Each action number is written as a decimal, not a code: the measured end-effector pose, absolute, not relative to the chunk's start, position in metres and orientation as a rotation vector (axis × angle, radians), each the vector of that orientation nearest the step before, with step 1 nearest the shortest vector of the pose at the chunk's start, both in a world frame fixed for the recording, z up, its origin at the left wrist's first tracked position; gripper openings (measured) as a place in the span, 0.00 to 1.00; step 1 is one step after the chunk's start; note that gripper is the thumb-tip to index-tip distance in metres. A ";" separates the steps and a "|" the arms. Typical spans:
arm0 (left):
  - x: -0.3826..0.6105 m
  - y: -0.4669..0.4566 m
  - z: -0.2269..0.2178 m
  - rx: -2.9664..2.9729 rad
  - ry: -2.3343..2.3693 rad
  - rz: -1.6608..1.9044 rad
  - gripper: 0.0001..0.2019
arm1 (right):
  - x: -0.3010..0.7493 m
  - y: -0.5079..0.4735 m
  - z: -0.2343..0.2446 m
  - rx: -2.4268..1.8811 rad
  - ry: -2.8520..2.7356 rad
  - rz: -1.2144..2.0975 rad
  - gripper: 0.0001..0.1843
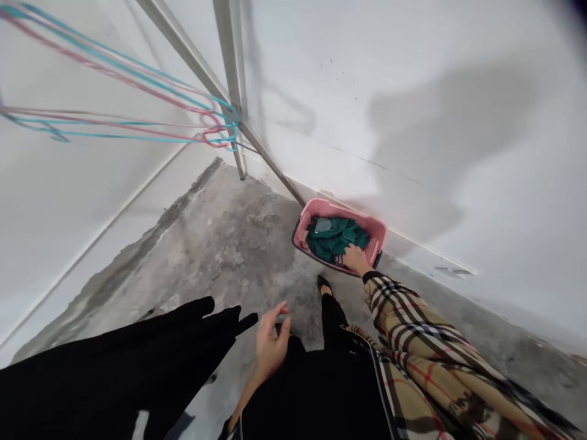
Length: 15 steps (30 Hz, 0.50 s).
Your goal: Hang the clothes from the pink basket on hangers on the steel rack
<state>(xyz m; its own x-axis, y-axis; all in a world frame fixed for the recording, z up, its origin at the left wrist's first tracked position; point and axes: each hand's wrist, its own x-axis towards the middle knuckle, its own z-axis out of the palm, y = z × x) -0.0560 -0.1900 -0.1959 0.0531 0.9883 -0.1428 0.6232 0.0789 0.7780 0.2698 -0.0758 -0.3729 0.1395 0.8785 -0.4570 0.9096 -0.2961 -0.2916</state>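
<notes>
My right hand (355,260) reaches over the near rim of a pink laundry basket (377,228). Its fingers are curled onto the crumpled dark green cloth (334,235) inside, and the fingertips are partly hidden. On top of the cloth lies a small pale, see-through piece (323,225). My left hand (271,342) is raised in front of my body, open and holding nothing, thumb apart from the fingers. Close to its left hangs a black garment (174,342), apart from the hand.
Pink and blue hangers (220,125) hang at the upper left by a metal rack (229,67). A slanted leg of the rack runs down to the basket. White walls (321,79) meet the rough grey concrete floor (229,244). My foot (323,283) stands just before the basket.
</notes>
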 end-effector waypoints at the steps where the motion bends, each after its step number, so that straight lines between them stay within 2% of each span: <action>1: -0.045 -0.185 -0.201 1.607 1.654 0.639 0.16 | 0.277 -0.063 -0.386 2.285 1.783 -0.856 0.16; 3: -0.031 -0.179 -0.212 1.572 1.685 0.607 0.16 | 0.289 -0.040 -0.411 2.180 1.757 -0.853 0.15; 7: -0.020 -0.176 -0.230 1.485 1.768 0.523 0.16 | 0.300 -0.002 -0.451 1.970 1.853 -0.901 0.21; 9: -0.017 -0.177 -0.236 1.444 1.805 0.497 0.16 | 0.303 0.012 -0.464 1.906 1.892 -0.944 0.21; 12: -0.011 -0.178 -0.240 1.384 1.836 0.485 0.15 | 0.306 0.026 -0.471 1.875 1.913 -1.048 0.17; 15: -0.001 -0.177 -0.239 1.317 1.847 0.497 0.15 | 0.306 0.032 -0.461 1.894 1.928 -1.220 0.20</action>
